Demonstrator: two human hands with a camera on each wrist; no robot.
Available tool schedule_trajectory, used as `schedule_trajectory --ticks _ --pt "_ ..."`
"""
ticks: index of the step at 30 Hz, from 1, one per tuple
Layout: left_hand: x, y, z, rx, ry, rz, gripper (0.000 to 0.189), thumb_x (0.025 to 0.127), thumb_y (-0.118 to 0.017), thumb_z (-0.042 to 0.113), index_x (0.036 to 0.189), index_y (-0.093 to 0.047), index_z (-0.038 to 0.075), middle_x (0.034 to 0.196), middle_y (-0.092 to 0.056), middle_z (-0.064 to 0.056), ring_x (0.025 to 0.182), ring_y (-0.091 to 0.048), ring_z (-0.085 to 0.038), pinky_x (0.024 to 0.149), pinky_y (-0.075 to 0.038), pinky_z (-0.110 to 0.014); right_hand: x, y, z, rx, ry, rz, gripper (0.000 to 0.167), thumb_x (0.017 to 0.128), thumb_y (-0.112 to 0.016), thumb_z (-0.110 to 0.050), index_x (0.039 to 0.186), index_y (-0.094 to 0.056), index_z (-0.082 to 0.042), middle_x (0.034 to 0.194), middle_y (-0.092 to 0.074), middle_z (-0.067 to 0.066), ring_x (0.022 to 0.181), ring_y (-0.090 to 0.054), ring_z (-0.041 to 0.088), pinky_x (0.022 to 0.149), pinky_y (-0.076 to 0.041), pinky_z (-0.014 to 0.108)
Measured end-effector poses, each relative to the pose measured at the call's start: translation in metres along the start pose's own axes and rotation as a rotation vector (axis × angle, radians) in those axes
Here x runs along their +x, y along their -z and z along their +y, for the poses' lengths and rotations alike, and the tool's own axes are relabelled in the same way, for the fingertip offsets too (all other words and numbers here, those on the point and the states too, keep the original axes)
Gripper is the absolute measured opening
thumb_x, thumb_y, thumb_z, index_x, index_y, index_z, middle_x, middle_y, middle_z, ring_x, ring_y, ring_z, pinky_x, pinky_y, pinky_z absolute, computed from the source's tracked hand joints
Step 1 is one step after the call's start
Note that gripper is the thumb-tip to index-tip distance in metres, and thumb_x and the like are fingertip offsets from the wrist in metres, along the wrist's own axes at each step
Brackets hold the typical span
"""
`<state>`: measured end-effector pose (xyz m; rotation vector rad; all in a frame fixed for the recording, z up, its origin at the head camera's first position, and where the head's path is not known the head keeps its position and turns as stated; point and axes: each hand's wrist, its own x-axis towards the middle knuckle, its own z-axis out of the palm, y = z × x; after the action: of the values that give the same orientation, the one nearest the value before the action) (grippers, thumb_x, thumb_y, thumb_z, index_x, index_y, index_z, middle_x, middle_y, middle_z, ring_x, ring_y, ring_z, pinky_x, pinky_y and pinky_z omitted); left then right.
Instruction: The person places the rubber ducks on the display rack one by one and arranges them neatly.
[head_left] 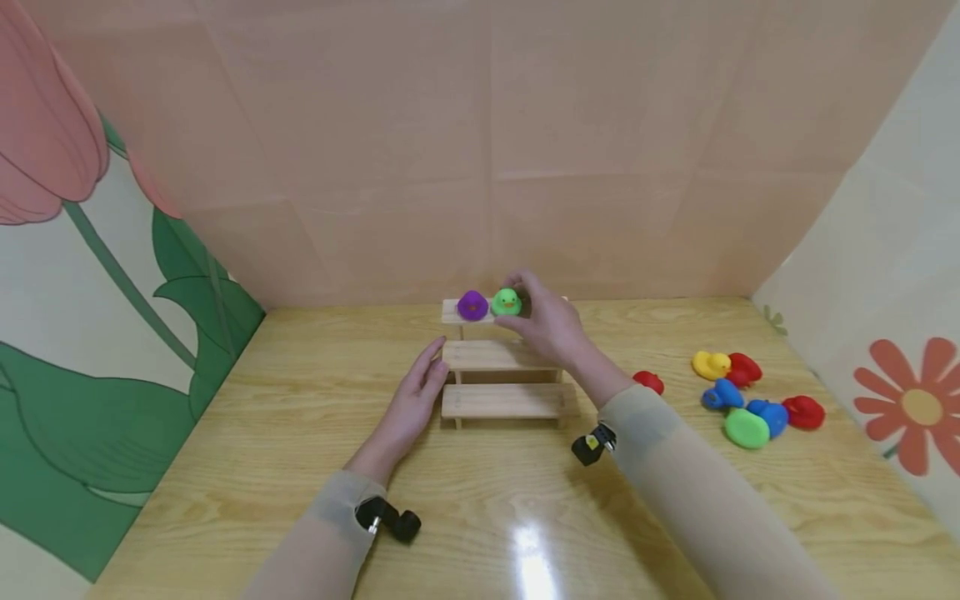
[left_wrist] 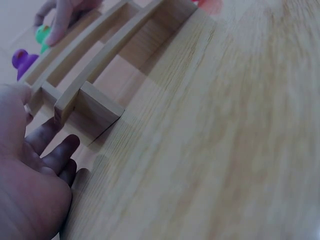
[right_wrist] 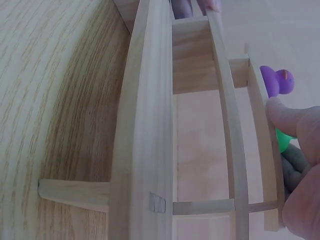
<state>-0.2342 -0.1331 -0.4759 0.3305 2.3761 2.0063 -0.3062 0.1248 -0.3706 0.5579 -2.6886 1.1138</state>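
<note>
A wood-grain worktop [head_left: 315,358] carries a three-tier wooden rack [head_left: 502,403], whose highest tier lies toward the worktop's back edge. The left hand [head_left: 412,393] touches the rack's left end, its fingers relaxed. The right hand [head_left: 553,323] reaches over the rack, thumb and fingers pinching a green duck [head_left: 507,302] at the top tier. Just left of it sits a purple duck [head_left: 472,306]. Toward the worktop's right edge lie a yellow duck [head_left: 708,365], two red ducks [head_left: 804,412], two blue ducks [head_left: 723,394] and a light-green duck [head_left: 747,428]; another red duck [head_left: 648,382] shows beside the right forearm, nearer the rack.
</note>
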Motion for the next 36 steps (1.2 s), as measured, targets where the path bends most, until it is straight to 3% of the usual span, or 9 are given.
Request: schedule_trajectory --ticks 9,19,27,30,36 --pt "-0.001 -0.001 0.003 0.018 0.019 0.003 0.063 0.118 -0.047 0.052 0.175 -0.032 0.032 0.175 -0.038 -0.012 0.160 -0.037 -0.034 0.133 -0.026 -0.054 -0.001 0.000 0.002 -0.016 0.009 0.009 0.054 0.098 -0.088 -0.030 0.140 -0.056 -0.021 0.144 -0.069 0.013 0.124 -0.069 0.041 0.106 -0.052 0.063" --pt "-0.001 -0.001 0.004 0.025 0.011 0.002 0.066 0.118 -0.047 0.051 0.177 -0.030 0.024 0.175 -0.038 -0.015 0.160 -0.037 -0.036 0.133 -0.025 -0.055 0.000 -0.001 0.004 -0.025 0.028 0.014 0.057 0.098 -0.088 -0.032 0.142 -0.054 -0.020 0.142 -0.070 0.013 0.121 -0.069 0.039 0.103 -0.054 0.062" --pt "0.000 0.001 0.003 0.021 0.013 0.004 0.066 0.118 -0.046 0.052 0.177 -0.030 0.026 0.175 -0.038 -0.014 0.160 -0.037 -0.035 0.133 -0.026 -0.055 0.001 -0.002 0.003 -0.017 0.027 0.016 0.062 0.097 -0.089 -0.031 0.145 -0.054 -0.017 0.142 -0.069 0.012 0.126 -0.068 0.039 0.107 -0.052 0.063" --pt "0.000 0.001 0.003 0.011 0.002 0.005 0.065 0.119 -0.047 0.050 0.177 -0.030 0.025 0.175 -0.038 -0.016 0.160 -0.036 -0.037 0.133 -0.025 -0.057 0.000 -0.001 0.003 0.029 0.014 0.016 0.070 0.095 -0.092 -0.030 0.151 -0.053 -0.016 0.148 -0.065 0.015 0.132 -0.064 0.041 0.112 -0.048 0.063" --pt "-0.002 0.000 0.002 0.009 0.018 0.003 0.061 0.118 -0.048 0.051 0.175 -0.033 0.036 0.174 -0.039 -0.012 0.160 -0.038 -0.034 0.133 -0.026 -0.054 -0.014 0.009 0.007 0.191 -0.013 0.030 0.088 0.093 -0.093 -0.027 0.166 -0.044 -0.015 0.169 -0.044 0.019 0.153 -0.044 0.047 0.124 -0.038 0.065"
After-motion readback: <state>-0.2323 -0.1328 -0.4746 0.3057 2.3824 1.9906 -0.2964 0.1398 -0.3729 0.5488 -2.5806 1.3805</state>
